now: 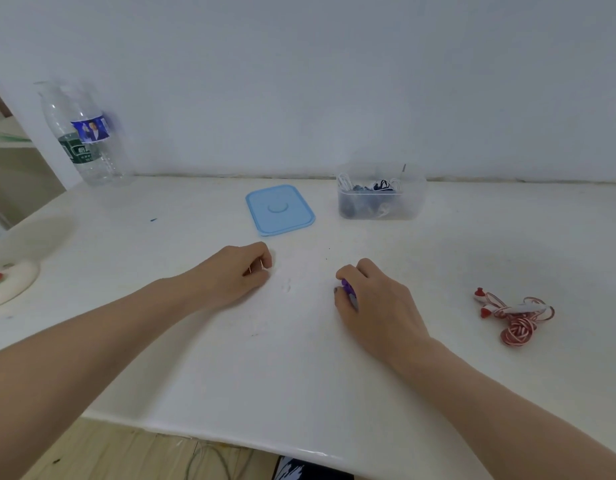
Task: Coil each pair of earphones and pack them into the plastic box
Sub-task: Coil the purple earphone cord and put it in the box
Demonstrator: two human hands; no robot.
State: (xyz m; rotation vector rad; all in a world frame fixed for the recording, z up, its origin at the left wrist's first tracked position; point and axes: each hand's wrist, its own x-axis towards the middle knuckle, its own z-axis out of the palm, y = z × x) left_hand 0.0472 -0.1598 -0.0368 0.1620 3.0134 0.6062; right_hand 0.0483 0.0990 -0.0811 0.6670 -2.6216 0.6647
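A clear plastic box [412, 206] stands open at the back of the white table, with several earphones, white and dark, inside it. Its blue lid [280, 210] lies flat to the left of it. My right hand [375, 303] rests on the table, curled around purple earphones [348, 289] that show only a little under the fingers. My left hand [239, 271] lies on the table with its fingers curled, and nothing shows in it. Red and white striped earphones [514, 315] lie in a loose tangle at the right.
A clear water bottle [86, 136] stands at the back left by the wall. A cream round object with a red part [8, 282] sits at the left edge. The table's front edge [230, 441] runs close below my forearms.
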